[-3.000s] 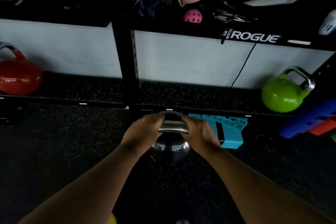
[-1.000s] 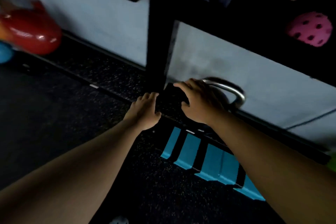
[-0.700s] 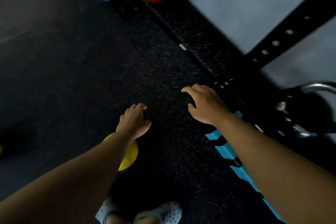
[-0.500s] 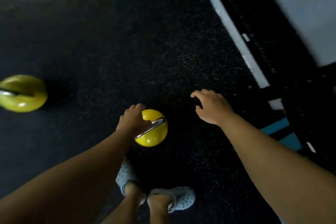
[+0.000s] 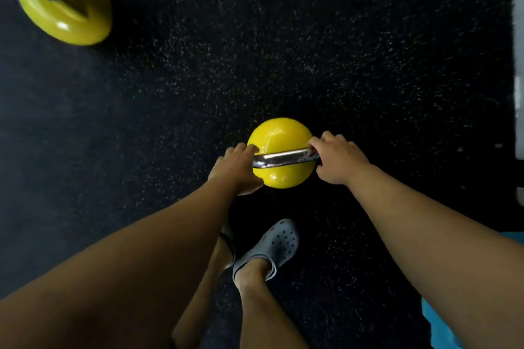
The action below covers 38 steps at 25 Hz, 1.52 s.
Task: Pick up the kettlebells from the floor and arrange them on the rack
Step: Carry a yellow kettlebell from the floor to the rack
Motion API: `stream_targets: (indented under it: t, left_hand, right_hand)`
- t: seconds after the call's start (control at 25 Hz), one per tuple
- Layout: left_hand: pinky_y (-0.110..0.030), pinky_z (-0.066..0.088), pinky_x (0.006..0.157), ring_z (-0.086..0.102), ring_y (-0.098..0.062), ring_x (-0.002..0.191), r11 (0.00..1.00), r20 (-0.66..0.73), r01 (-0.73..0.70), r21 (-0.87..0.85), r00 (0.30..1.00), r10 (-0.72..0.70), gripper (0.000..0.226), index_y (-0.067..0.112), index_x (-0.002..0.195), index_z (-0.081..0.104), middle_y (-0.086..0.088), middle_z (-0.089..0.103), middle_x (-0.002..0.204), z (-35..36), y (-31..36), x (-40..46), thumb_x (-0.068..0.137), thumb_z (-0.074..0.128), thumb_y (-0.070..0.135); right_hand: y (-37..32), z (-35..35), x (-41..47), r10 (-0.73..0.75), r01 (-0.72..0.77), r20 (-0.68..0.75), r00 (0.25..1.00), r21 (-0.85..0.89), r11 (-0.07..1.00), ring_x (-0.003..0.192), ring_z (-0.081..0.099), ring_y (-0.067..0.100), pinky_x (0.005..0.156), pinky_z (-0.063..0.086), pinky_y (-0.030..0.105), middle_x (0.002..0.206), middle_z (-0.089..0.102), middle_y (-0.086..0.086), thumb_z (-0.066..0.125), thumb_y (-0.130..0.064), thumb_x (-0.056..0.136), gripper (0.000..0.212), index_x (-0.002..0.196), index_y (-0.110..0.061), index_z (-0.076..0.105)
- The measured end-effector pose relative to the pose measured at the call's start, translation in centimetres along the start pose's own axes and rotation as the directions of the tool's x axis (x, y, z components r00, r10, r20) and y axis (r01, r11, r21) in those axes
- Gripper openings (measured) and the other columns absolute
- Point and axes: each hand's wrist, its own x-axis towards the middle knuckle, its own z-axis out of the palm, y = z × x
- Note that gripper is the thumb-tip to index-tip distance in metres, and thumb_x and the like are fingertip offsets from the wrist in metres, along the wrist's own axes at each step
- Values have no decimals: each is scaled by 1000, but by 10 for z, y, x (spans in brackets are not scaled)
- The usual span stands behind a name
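A yellow kettlebell (image 5: 279,134) with a steel handle stands on the black rubber floor straight below me. My left hand (image 5: 234,170) grips the left end of that handle. My right hand (image 5: 337,160) is closed over the right end. A second yellow kettlebell (image 5: 66,5) lies at the top left, its steel handle pointing toward the corner. The rack is out of view.
My feet in grey perforated clogs (image 5: 269,249) stand just behind the held kettlebell. A pale strip (image 5: 518,65) runs along the right edge of the floor. A blue object (image 5: 442,329) shows at the lower right corner.
I turned away from the rack after leaving the dark kettlebell there. Both hands dropped to the near yellow kettlebell and closed on its handle; half a second ago only the left touched it.
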Motion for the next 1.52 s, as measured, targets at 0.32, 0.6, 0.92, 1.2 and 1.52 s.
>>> stream_targets:
  t: [0.32,0.6,0.92,1.2,1.52]
  left_hand:
    - [-41,54,71,64,-27,80,985,-35,-169,-26,985,168,17,19,92,70,-7,69,84,19,-3,45,77,73,25]
    - [-25,41,52,60,-13,61,937,20,-341,80,940,341,2,24,75,70,5,64,65,-42,31,32,74,71,24]
    - [-29,51,55,66,-12,62,823,151,-537,187,843,516,12,23,83,74,4,71,69,-135,127,-1,73,71,28]
    - [-26,47,53,66,-14,68,575,268,-727,374,679,684,18,24,85,70,3,71,76,-225,283,6,77,66,39]
    - [-25,41,43,65,-14,57,395,276,-816,422,531,801,20,20,77,68,2,67,65,-290,468,20,76,68,40]
  right_hand:
    - [17,31,34,-92,127,-141,986,258,958,85,56,33,64,37,32,85,62,15,73,-21,77,17,70,-16,59]
    - [10,2,-18,72,4,-134,988,497,868,70,67,27,62,51,34,68,70,10,72,-20,67,9,67,-11,68]
    - [17,-73,-112,369,-150,-191,910,677,720,55,62,18,46,41,25,54,59,-1,72,-25,61,19,49,-23,58]
    - [79,-154,-174,639,-174,-289,713,809,561,50,53,15,45,37,27,51,50,-2,66,-25,57,8,59,-18,63]
    - [180,-259,-236,800,-212,-372,470,833,511,70,70,26,54,47,29,63,66,8,64,-32,64,26,79,-14,72]
